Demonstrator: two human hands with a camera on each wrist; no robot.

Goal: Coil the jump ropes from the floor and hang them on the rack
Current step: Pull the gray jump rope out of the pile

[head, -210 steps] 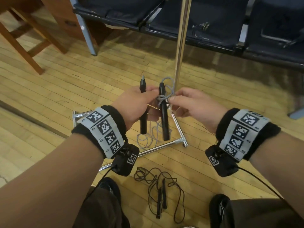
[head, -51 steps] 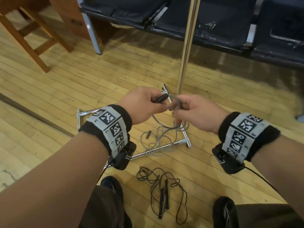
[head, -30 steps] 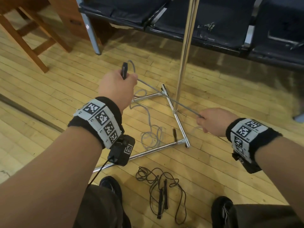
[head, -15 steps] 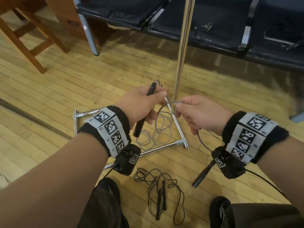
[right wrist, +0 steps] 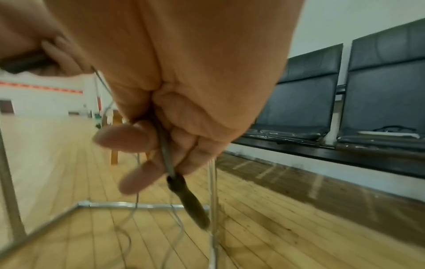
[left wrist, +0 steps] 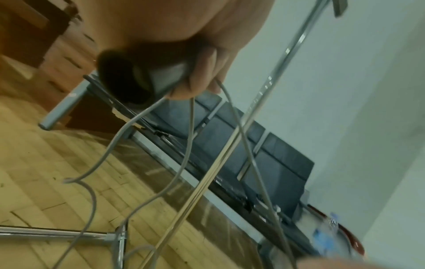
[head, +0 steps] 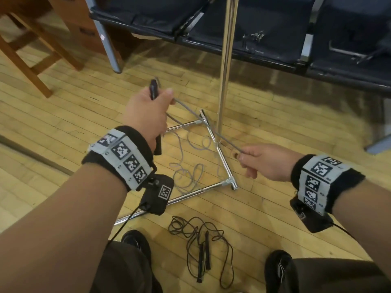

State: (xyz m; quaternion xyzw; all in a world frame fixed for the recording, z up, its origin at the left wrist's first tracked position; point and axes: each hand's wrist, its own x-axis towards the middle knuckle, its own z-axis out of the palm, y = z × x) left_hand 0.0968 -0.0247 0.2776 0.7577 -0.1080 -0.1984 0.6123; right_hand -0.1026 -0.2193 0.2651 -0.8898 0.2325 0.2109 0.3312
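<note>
My left hand (head: 160, 98) grips one black handle (head: 154, 90) of the grey jump rope, held upright above the floor. My right hand (head: 243, 159) pinches the grey cord (head: 196, 115), which runs taut between both hands. In the right wrist view the cord (right wrist: 164, 147) passes through my fingers, and the second black handle (right wrist: 190, 200) dangles just below them. Slack grey loops (head: 186, 168) lie on the floor inside the rack base (head: 222, 157). The chrome rack pole (head: 225, 60) rises behind the cord. A black jump rope (head: 201, 240) lies tangled between my shoes.
A row of dark padded seats (head: 264, 24) on a metal frame stands behind the rack. Wooden furniture legs (head: 31, 66) are at the far left. My shoes (head: 135, 240) stand on the wooden floor close to the black rope.
My hands have moved apart: the left rose up and left with its handle, the right pulled out to the right. The grey cord between them went from slack to taut.
</note>
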